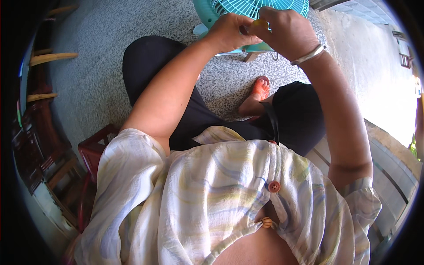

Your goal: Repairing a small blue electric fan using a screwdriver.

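Note:
Both my hands are raised together in front of a teal fan point(206, 11) with a round, ribbed grille. My right hand point(289, 34), with a pale bangle at its wrist, is closed on a small yellow, see-through piece point(261, 24); its full shape is hidden by the fingers. My left hand point(230, 33) is closed too, thumb and fingers curled together right beside the yellow piece. What sits in the left fingertips is too small and covered to make out. The hands overlap part of the fan's lower edge.
I sit with knees apart over a speckled grey floor point(99, 57). Below the fan is a small brown block point(251, 57). A dark red chair point(95, 148) stands at my left, with dark wooden furniture point(39, 137) beyond it. A pale wall point(369, 66) rises on the right.

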Action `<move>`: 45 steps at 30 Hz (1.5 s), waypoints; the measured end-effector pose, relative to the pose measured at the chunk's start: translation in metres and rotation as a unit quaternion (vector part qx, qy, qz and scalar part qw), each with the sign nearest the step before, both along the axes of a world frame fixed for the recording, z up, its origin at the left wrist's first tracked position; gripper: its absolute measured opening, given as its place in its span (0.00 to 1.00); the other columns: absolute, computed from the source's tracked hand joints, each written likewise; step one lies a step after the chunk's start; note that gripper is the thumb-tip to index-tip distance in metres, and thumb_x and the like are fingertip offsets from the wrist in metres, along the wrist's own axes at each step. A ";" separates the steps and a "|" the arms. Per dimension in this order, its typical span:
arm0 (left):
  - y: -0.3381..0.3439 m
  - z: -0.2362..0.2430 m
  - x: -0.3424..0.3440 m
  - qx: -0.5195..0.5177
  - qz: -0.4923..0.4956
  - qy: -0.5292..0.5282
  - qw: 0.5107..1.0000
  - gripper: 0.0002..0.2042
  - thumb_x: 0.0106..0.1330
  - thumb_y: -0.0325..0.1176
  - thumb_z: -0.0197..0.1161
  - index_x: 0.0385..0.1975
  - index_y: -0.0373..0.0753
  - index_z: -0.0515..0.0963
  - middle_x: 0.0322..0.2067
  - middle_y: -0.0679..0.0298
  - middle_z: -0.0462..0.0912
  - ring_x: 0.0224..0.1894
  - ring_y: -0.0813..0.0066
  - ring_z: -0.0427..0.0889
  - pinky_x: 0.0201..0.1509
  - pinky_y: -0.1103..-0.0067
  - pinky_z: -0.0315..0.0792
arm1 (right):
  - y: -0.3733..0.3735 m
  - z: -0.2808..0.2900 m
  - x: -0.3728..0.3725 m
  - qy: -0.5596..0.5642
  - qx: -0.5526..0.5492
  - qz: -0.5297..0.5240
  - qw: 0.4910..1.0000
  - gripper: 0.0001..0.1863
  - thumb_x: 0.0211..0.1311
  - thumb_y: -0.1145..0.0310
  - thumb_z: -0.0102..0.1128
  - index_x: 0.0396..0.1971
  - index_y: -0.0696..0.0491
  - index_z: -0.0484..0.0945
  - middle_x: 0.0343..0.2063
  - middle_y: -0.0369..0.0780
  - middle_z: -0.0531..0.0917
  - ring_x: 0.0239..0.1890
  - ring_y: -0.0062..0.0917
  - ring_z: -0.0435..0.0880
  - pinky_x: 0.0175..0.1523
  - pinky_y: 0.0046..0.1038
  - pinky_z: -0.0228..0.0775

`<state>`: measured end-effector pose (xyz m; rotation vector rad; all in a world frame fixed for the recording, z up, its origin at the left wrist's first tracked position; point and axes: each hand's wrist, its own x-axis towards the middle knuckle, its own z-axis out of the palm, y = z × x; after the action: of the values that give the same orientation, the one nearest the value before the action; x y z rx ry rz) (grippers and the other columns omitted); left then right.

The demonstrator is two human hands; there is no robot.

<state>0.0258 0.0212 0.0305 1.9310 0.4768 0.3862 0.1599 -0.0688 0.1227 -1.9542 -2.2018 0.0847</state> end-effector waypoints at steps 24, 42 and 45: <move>0.000 -0.002 0.000 0.007 0.029 -0.043 0.999 0.13 0.45 0.34 0.70 0.31 0.41 0.80 0.27 0.64 0.82 0.30 0.75 0.80 0.36 0.80 0.72 | -0.006 0.005 0.004 0.028 0.006 -0.005 1.000 0.11 0.47 0.64 0.63 0.30 0.52 0.77 0.22 0.40 0.81 0.27 0.31 0.83 0.30 0.29 0.75; 0.000 0.000 0.000 -0.023 0.014 -0.046 0.999 0.13 0.45 0.33 0.70 0.31 0.39 0.81 0.25 0.63 0.82 0.28 0.76 0.80 0.36 0.80 0.72 | -0.002 -0.002 0.008 0.107 0.113 0.111 0.982 0.14 0.51 0.57 0.60 0.31 0.53 0.76 0.20 0.42 0.80 0.25 0.33 0.82 0.27 0.29 0.74; 0.001 0.001 -0.001 -0.006 0.017 -0.035 0.999 0.12 0.45 0.33 0.70 0.30 0.39 0.81 0.25 0.64 0.82 0.27 0.76 0.80 0.35 0.80 0.72 | 0.000 -0.004 0.004 -0.066 0.016 0.046 0.997 0.15 0.53 0.57 0.58 0.31 0.53 0.76 0.21 0.42 0.81 0.25 0.33 0.82 0.28 0.29 0.74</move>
<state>0.0246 0.0222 0.0317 1.8929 0.4660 0.4706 0.1640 -0.0689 0.1187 -1.8909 -2.3614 -0.0687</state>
